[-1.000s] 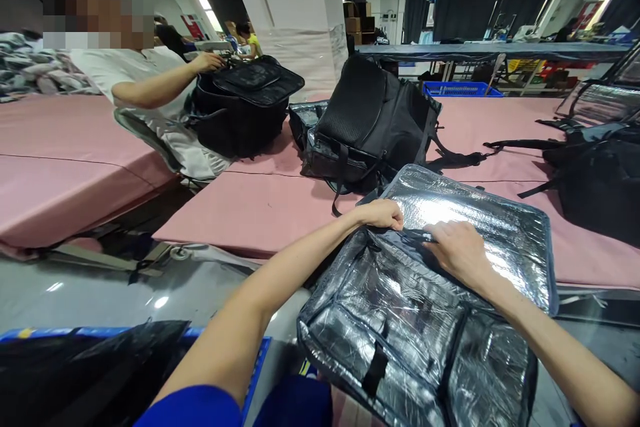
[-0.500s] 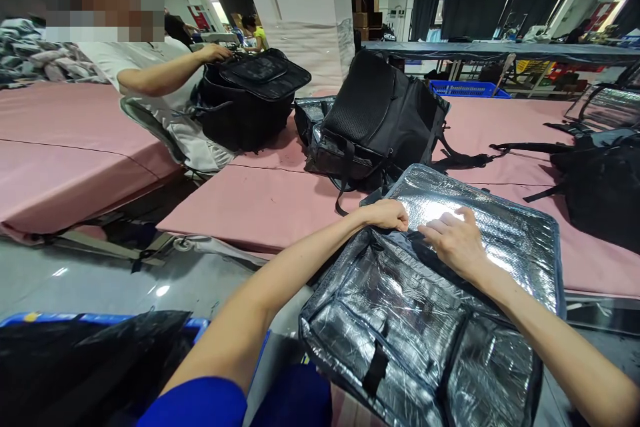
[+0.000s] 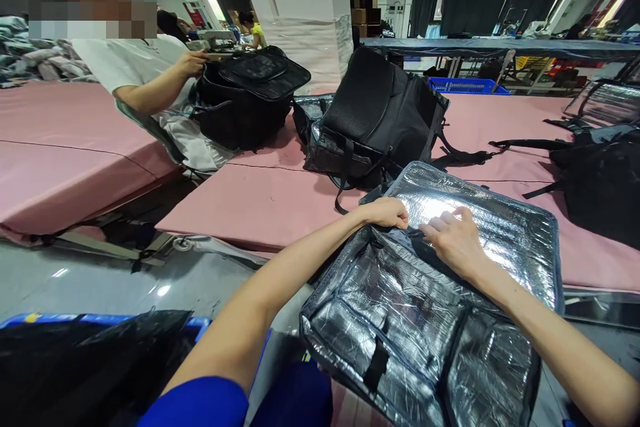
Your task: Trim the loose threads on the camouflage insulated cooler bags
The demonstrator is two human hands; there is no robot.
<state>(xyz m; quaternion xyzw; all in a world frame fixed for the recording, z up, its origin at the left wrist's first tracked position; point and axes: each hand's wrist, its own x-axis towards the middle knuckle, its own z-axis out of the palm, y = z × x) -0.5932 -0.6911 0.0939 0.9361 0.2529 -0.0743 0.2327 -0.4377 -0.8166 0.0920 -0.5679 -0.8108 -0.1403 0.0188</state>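
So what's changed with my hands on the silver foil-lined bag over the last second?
The right hand let go of the back rim of the silver foil-lined insulated bag and spread its fingers over the open shiny lid. The left hand still pinches that rim; the bag has not moved.

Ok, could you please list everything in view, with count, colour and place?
silver foil-lined insulated bag: one, silver, open, nearest the camera.
black fabric bags: three, black, on the pink tables, centre, left and right.
pink padded tables: two or more, pink, left and middle.
blue plastic crates: two, blue, far back and lower left.
co-worker in a white shirt: one, upper left, hand at a black bag.
white pillar: one, white, back centre.
left hand: one, bare, gripping the bag's rim.
right hand: one, bare, fingers resting on that rim.
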